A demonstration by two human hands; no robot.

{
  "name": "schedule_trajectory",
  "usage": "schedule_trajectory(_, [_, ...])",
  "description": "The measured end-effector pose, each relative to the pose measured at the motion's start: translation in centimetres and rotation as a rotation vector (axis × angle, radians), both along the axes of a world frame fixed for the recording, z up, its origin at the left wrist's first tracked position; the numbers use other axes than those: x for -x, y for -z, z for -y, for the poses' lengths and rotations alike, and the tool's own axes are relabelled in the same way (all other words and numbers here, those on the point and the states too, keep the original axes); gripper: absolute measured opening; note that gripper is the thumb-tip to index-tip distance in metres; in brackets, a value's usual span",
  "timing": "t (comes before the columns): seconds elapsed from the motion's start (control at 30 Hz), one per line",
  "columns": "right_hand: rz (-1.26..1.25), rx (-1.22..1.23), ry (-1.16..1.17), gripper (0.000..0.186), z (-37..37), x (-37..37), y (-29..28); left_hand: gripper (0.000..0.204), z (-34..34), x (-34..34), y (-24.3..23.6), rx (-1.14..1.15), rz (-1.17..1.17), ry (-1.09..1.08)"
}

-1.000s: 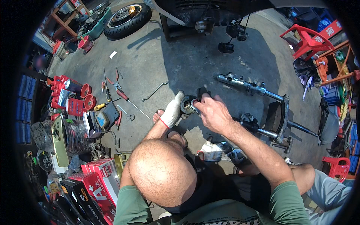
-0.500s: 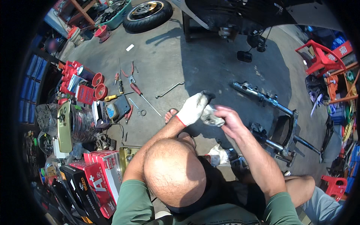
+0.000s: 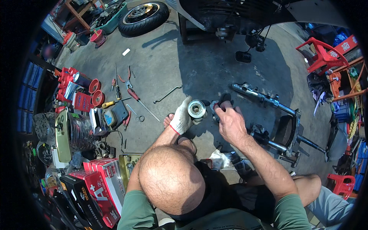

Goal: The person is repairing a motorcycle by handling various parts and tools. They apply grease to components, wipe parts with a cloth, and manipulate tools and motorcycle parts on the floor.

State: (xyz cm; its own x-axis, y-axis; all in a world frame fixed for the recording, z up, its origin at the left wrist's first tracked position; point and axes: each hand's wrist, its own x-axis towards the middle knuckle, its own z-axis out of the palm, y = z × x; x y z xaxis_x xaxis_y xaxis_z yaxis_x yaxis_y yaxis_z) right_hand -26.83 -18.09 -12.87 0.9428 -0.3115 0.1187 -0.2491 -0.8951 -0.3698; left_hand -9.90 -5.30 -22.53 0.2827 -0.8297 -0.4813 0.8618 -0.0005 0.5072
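Note:
My left hand (image 3: 181, 119), in a white knit glove with a red cuff, is closed round a silver round metal part (image 3: 196, 109). The ringed end of that part faces up, with a hole in its middle. Just to the right, my bare right hand (image 3: 232, 124) has its fingers curled on a grimy, dark-stained rag (image 3: 215, 106), mostly hidden by the fingers. The rag is beside the metal part. A motorcycle fork assembly (image 3: 264, 97) lies on the floor to the right.
Screwdrivers (image 3: 133, 94), pliers (image 3: 127, 79) and a bent wrench (image 3: 167, 94) lie on the floor to the left. Red boxes (image 3: 101, 191) stand nearer. A wheel (image 3: 143, 19) lies at the back, a raised motorcycle (image 3: 230, 17) beyond. Another person's leg (image 3: 308, 186) is at lower right.
My left hand has turned so the metal part's ringed end faces up. My right hand, which was pulling at the rag against my left, has moved slightly right, away from the part.

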Motion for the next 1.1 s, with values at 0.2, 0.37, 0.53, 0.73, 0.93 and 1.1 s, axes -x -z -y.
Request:
schedule_trajectory(0.2, [-0.009,0.208,-0.184,0.042,-0.7,-1.6,-0.5,0.056,-0.2,0.2,0.0,-0.196,0.208,-0.017])
schedule_trajectory(0.37, [-0.074,0.280,-0.209,0.032,-1.4,-3.1,0.3,0.057,0.5,1.2,-1.6,-0.390,0.680,0.015])
schedule_trajectory(0.53, [-0.213,0.257,-0.220,0.031,-1.6,-3.4,1.4,0.056,0.2,1.3,-0.7,-0.270,0.738,-0.028])
schedule_trajectory(0.73, [-0.212,-0.036,-0.248,0.034,-1.6,-2.5,1.6,0.055,0.0,0.7,0.8,-0.224,0.814,0.003])
schedule_trajectory(0.93, [-0.182,-0.298,0.040,0.038,0.5,0.4,2.1,0.070,0.4,0.3,1.1,-0.299,0.565,0.088])
schedule_trajectory(1.1, [-0.162,-0.348,0.164,0.038,2.5,3.2,4.2,0.048,-0.1,-0.6,0.0,-0.255,0.342,0.160])
